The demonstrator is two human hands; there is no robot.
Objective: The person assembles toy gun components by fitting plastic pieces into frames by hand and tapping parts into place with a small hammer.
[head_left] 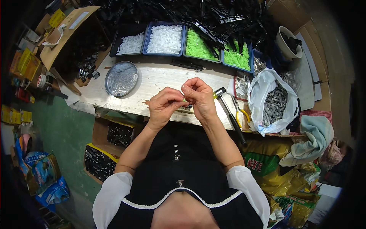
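Close together over the near edge of the white worktable (152, 82), both my hands are pinched. My left hand (163, 107) holds a small light green plastic piece (185, 100) between thumb and fingertips. Beside it, my right hand (201, 100) has thumb and forefinger pressed together right at that piece; whatever sits between them is too small to make out. Just right of my right hand lie a hammer (231, 119) with a black handle and yellow-handled pliers (242, 114). Some small parts under my hands are mostly hidden.
Trays of white pieces (164, 39) and green pieces (236, 57) line the back, before a heap of black parts (171, 13). A round metal tin (121, 79) stands left. At right are a plastic bag of grey parts (275, 103) and a cloth (314, 133). Boxes (101, 162) sit below.
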